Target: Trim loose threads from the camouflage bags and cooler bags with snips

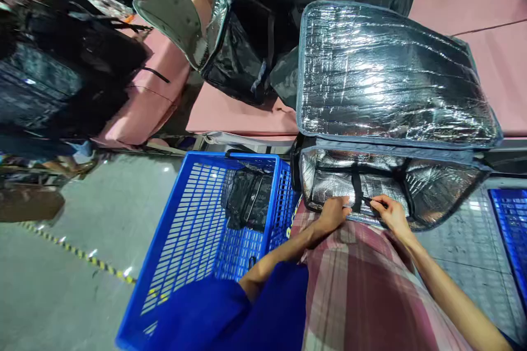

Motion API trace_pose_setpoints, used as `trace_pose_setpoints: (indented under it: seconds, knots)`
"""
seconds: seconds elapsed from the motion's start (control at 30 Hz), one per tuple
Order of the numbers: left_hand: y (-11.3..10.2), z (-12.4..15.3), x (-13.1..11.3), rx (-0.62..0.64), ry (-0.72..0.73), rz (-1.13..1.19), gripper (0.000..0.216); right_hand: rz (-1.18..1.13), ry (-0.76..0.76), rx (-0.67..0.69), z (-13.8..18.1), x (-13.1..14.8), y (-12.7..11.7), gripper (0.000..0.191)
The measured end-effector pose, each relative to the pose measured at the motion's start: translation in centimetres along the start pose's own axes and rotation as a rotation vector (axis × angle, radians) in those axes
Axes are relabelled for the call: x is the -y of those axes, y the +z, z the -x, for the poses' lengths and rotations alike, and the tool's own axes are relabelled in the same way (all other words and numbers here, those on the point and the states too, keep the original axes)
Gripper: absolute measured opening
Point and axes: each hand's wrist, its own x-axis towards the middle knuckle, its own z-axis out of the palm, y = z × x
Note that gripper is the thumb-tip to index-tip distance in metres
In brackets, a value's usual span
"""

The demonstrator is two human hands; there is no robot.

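An insulated bag lies open before me, its foil-lined lid (pixel 382 77) tilted back and its silver inner compartment (pixel 442 184) facing me. Black straps cross the inside, with one short black strap (pixel 357 189) running down the middle. My right hand (pixel 391 214) pinches a thin black strap end beside that middle strap. Just left of it, my left hand (pixel 332 215) has its fingers curled at the compartment's near side; what lies between them is hidden.
A blue plastic basket (pixel 185 225) stands at my left, holding a folded dark camouflage-pattern item (pixel 249 200). Another blue basket (pixel 510 219) is at the right edge. Dark bags (pixel 247 55) rest on the pink table (pixel 242 112). A person (pixel 61 77) with dark bags is at far left.
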Motion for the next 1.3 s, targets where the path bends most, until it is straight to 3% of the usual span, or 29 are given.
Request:
trace_pose_setpoints:
  seconds: [0.07,0.13,0.2,0.23,0.37,0.57,0.7,0.87,1.0,1.1,1.2,1.3]
  knots:
    - [-1.8,2.4,0.2,-0.150,0.114,-0.136,0.012,-0.058,0.025,-0.037,-0.1,0.0,-0.1,0.035]
    - [-3.8,4.4,0.6,-0.448,0.189,-0.266,0.014,-0.114,0.022,-0.065,-0.3,0.9,0.0,0.038]
    - [-5.5,5.3,1.1,-0.708,0.160,-0.295,0.021,-0.160,-0.010,-0.066,-0.7,2.7,0.8,0.040]
    - [-6.1,5.3,1.3,-0.766,0.129,-0.270,0.022,-0.177,-0.037,-0.053,-1.0,4.0,1.3,0.042]
    - [-7.2,3.9,2.1,-0.700,0.030,-0.007,0.011,-0.196,-0.184,0.065,-2.5,9.8,4.9,0.045]
    - [-7.4,3.1,2.8,-0.629,0.024,0.191,0.009,-0.147,-0.364,0.210,-2.9,15.2,9.5,0.018]
    - [-6.9,3.5,3.2,-0.696,0.130,0.123,0.013,-0.115,-0.373,0.201,-2.7,15.7,10.6,0.014]
    - [-6.3,3.1,4.8,-0.815,0.276,-0.170,0.015,-0.143,-0.357,0.231,-2.6,15.0,10.6,0.021]
    - [-6.4,3.0,6.1,-0.886,0.608,-0.437,0.020,-0.172,-0.371,0.238,-2.1,14.9,10.6,0.029]
    - [-6.8,3.2,6.4,-0.849,0.737,-0.570,0.022,-0.166,-0.411,0.219,-1.6,15.2,10.8,0.026]
    - [-7.5,3.0,6.2,-0.786,0.699,-0.566,0.021,-0.129,-0.456,0.206,-1.5,15.4,10.6,0.022]
    - [-8.1,2.3,5.8,-0.750,0.430,-0.202,0.014,-0.061,-0.497,0.195,-2.1,15.4,9.5,0.019]
